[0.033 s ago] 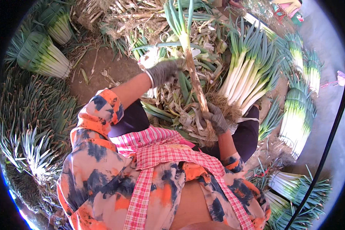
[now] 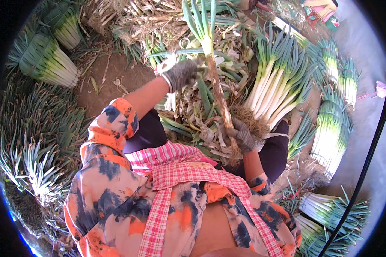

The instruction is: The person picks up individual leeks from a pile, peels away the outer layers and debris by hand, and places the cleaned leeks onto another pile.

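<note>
My right hand [image 2: 243, 136], in a grey glove, is closed round the lower end of a leek [image 2: 218, 92], just above its roots. The leek slants up and away, its shank wrapped in dry brown skin, its top pale green with upright green leaves. My left hand [image 2: 181, 75], also gloved, is beside the upper shank, to its left, with the fingers curled. Whatever those fingers may hold is hidden. Under both hands lies a heap of stripped leaves and dry skins [image 2: 193, 105]. Next to my right hand rest clean white leeks [image 2: 268, 83] with roots toward me.
Tied leek bundles stand at the far left [image 2: 49, 62] and along the right [image 2: 330, 132], with more at the lower right [image 2: 326, 210]. A large mass of unpeeled leeks [image 2: 38, 115] fills the left side. A dark pole [image 2: 360, 180] slants across the right.
My left hand has moved slightly left and away from me, a little farther from the leek's shank. My right hand keeps its hold on the leek.
</note>
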`<move>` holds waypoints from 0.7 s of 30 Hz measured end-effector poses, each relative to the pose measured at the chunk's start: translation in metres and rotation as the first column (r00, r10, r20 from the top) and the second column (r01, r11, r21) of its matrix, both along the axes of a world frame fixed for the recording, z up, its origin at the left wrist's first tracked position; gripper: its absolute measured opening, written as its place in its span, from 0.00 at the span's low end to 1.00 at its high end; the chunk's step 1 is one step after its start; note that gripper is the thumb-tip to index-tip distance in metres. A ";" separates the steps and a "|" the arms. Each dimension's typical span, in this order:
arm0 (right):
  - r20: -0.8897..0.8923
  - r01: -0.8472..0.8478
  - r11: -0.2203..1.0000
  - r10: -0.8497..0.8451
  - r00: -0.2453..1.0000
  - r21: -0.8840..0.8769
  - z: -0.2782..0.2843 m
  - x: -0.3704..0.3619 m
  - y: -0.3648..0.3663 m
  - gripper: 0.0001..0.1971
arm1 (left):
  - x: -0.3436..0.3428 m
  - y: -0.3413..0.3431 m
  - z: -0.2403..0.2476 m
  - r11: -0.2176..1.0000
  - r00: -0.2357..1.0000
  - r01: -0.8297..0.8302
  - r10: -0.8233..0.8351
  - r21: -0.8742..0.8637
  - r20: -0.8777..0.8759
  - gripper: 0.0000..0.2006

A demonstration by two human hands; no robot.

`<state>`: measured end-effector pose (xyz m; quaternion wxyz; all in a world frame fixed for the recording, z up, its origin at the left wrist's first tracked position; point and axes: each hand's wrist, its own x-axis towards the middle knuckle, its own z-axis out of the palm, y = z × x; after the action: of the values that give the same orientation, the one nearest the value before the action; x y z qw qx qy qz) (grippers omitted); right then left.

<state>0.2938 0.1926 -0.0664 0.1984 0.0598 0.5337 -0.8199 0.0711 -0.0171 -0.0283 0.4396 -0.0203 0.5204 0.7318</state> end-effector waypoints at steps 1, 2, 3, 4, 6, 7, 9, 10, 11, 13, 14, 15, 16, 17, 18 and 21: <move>0.040 0.017 1.000 -0.017 0.999 -0.007 0.008 0.005 -0.005 0.26 | -0.014 0.001 0.004 0.991 0.997 -0.041 0.050 0.131 -0.066 0.20; 0.031 -0.030 0.999 0.030 0.999 -0.013 0.014 0.007 -0.007 0.26 | -0.025 0.001 0.011 0.963 0.987 -0.073 0.107 0.258 -0.123 0.21; 0.064 -0.001 1.000 -0.001 0.998 0.025 0.016 0.010 -0.011 0.25 | -0.034 0.001 0.018 0.954 0.977 -0.143 0.180 0.265 -0.119 0.20; 0.095 0.024 0.998 -0.030 0.995 0.060 0.015 0.011 -0.017 0.25 | -0.043 -0.003 0.022 0.908 0.977 -0.104 0.170 0.405 -0.130 0.16; 0.118 -0.029 0.997 0.020 0.993 0.069 0.015 0.008 -0.022 0.25 | -0.052 -0.011 0.023 0.884 0.956 -0.164 0.252 0.437 -0.150 0.12; 0.105 -0.009 0.999 0.006 0.994 0.031 0.013 0.008 -0.024 0.26 | -0.050 -0.011 0.027 0.860 0.949 -0.207 0.293 0.467 -0.120 0.11; 0.050 0.011 1.000 -0.012 0.999 0.013 0.015 0.005 -0.031 0.26 | -0.041 -0.008 0.034 0.802 0.926 -0.292 0.373 0.521 -0.055 0.10; 0.032 0.039 0.999 -0.040 0.999 0.029 0.015 0.004 -0.036 0.26 | -0.039 -0.010 0.036 0.771 0.918 -0.316 0.397 0.552 -0.029 0.10; 0.012 0.066 0.997 -0.067 0.998 0.045 0.013 0.003 -0.040 0.26 | -0.039 -0.011 0.038 0.739 0.908 -0.339 0.419 0.582 -0.003 0.09; -0.002 0.071 0.997 -0.071 0.997 0.014 0.019 -0.002 -0.046 0.24 | -0.036 -0.012 0.038 0.685 0.925 -0.317 0.377 0.656 0.054 0.07; -0.015 0.048 0.998 -0.048 0.999 0.048 0.024 -0.006 -0.044 0.23 | -0.033 -0.007 0.038 0.694 0.916 -0.355 0.392 0.627 0.085 0.04; -0.026 0.028 0.996 -0.026 0.999 0.084 0.029 -0.012 -0.039 0.23 | -0.027 -0.005 0.035 0.793 0.927 -0.306 0.374 0.528 -0.025 0.03; -0.040 0.010 0.993 -0.006 0.999 0.117 0.032 -0.019 -0.037 0.22 | -0.019 -0.002 0.031 0.875 0.931 -0.257 0.338 0.411 -0.137 0.02; -0.087 0.034 0.995 -0.025 0.996 0.094 0.033 -0.028 -0.037 0.20 | -0.007 0.000 0.020 0.934 0.957 -0.195 0.249 0.298 -0.152 0.01; -0.105 0.107 0.978 -0.089 0.990 0.181 0.034 -0.037 -0.033 0.18 | 0.010 0.004 0.008 0.976 0.976 -0.125 0.154 0.181 -0.157 0.01; -0.375 0.282 0.784 -0.068 0.925 0.553 0.015 -0.069 -0.005 0.21 | 0.094 0.020 0.006 0.976 0.971 0.217 -0.215 0.017 -0.102 0.06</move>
<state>0.2249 0.1874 -0.0511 -0.0022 0.0293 0.7821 -0.6225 0.1646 0.0032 -0.0227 0.4905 0.0790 0.5304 0.6869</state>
